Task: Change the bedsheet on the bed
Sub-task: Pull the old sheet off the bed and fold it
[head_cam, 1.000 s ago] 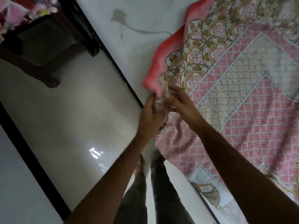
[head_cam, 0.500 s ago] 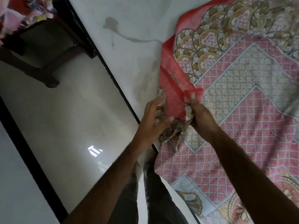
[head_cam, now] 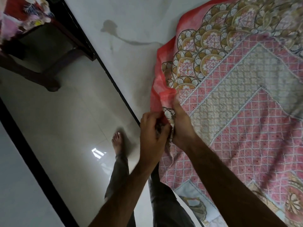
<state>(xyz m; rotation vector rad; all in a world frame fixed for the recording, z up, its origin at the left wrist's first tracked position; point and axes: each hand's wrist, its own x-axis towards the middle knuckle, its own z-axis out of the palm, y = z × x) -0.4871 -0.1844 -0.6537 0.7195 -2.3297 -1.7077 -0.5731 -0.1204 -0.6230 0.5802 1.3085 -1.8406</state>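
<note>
A single head-worn wide-angle view is given, tilted steeply down from standing height. The bed point(head_cam: 131, 51) edge is crossed diagonally; the floor point(head_cam: 54, 122) is seen at left. Both forearms and one foot point(head_cam: 118, 141) are framed close below.

We are in a bedroom of a home: a bare white mattress point(head_cam: 131, 51) fills the bed, with a patterned pink bedsheet point(head_cam: 237, 99) spread over its right side. Beside the bed's dark edge lie glossy floor tiles point(head_cam: 54, 128) and a dark wooden stool point(head_cam: 49, 59).
</note>
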